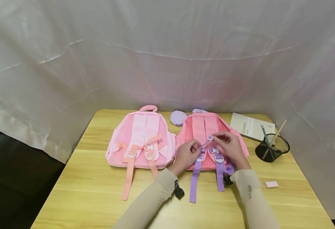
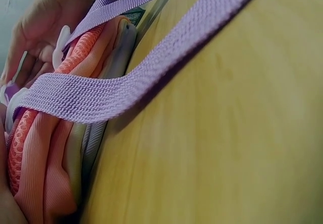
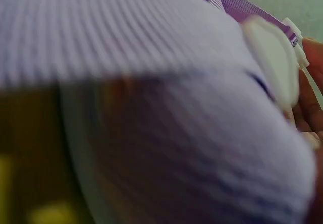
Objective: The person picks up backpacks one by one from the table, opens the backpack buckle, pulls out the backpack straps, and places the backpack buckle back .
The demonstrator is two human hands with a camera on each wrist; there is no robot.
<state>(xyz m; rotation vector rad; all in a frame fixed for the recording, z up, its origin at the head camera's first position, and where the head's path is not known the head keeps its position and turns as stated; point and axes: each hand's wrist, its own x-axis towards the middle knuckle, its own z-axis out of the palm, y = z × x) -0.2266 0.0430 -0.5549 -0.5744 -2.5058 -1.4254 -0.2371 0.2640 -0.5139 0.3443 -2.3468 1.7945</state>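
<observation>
A coral-pink backpack (image 1: 189,128) lies back side up on the table, its purple webbing straps (image 1: 195,183) hanging toward the near edge. Over its lower half my left hand (image 1: 188,155) pinches a short purple strap (image 3: 252,11) between thumb and fingers. Just to the right, my right hand (image 1: 232,147) pinches the white plastic buckle (image 1: 210,137) at that strap's other end, lifted off the bag. Another white buckle (image 1: 214,150) sits on the right shoulder strap, below my right hand. In the left wrist view a purple strap (image 2: 81,98) crosses in front of the bag's side.
To the left lies a light pink backpack (image 1: 138,127) with orange straps. A round lilac pouch (image 1: 178,118) is behind, between the bags. At right are a notebook (image 1: 251,125), a black mesh pen holder (image 1: 266,153) with pencils, and a small pink card (image 1: 271,184).
</observation>
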